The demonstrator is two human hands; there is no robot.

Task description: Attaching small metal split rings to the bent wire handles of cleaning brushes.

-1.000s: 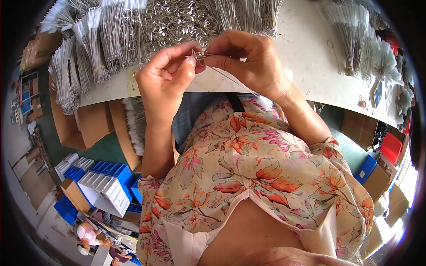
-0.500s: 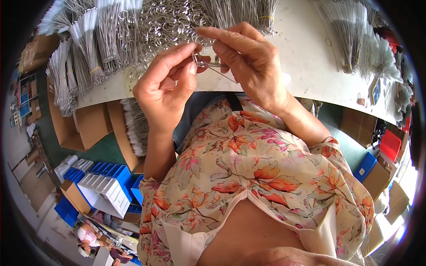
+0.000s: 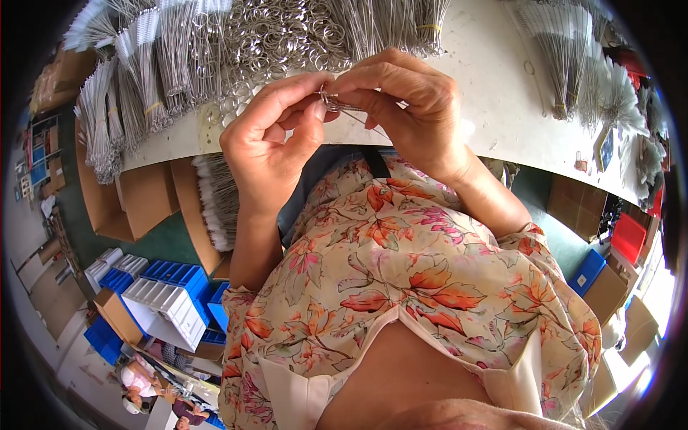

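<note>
While the left hand (image 3: 276,140) pinches a metal ring (image 3: 324,93), the right hand (image 3: 423,115) curls its fingers beside thin wires (image 3: 358,119), though I cannot tell whether they grip any.

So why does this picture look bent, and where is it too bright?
Head view: the fisheye lens curves the table and blackens the corners; head view, lower right edge: glare washes out to white; head view, top: metal rings glint.

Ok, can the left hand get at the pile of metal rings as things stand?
Probably yes: the pile of metal rings lies just beyond the left hand, with nothing visibly between, though that hand appears busy pinching a small ring.
</note>
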